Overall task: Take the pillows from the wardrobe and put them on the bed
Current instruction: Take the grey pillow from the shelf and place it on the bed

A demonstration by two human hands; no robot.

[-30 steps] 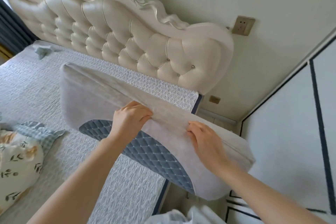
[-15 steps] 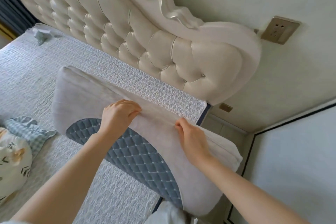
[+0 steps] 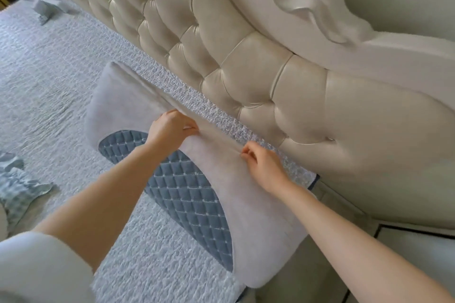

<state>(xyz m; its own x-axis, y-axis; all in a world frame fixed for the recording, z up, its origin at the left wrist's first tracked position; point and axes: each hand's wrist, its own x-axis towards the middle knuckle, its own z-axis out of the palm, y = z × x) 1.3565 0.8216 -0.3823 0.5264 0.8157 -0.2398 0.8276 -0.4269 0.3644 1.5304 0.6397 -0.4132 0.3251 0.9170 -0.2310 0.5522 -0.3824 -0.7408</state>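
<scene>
A long grey pillow (image 3: 248, 206) with a blue quilted panel lies on the bed (image 3: 49, 96), its far edge close to the cream tufted headboard (image 3: 246, 56). My left hand (image 3: 170, 128) grips the pillow's far edge near its middle. A little to the right, my right hand (image 3: 261, 162) pinches the same edge with its fingertips. The pillow's near right corner reaches the bed's side edge.
A second pillow with a blue checked frill (image 3: 17, 189) lies at the left edge of view. A small grey folded cloth (image 3: 45, 8) rests far back by the headboard. Right of the bed are a narrow gap and a white panel (image 3: 416, 253).
The pillow has come down from the air onto the bed and moved toward the headboard. Both hands have kept their hold on its far edge. The view has moved closer.
</scene>
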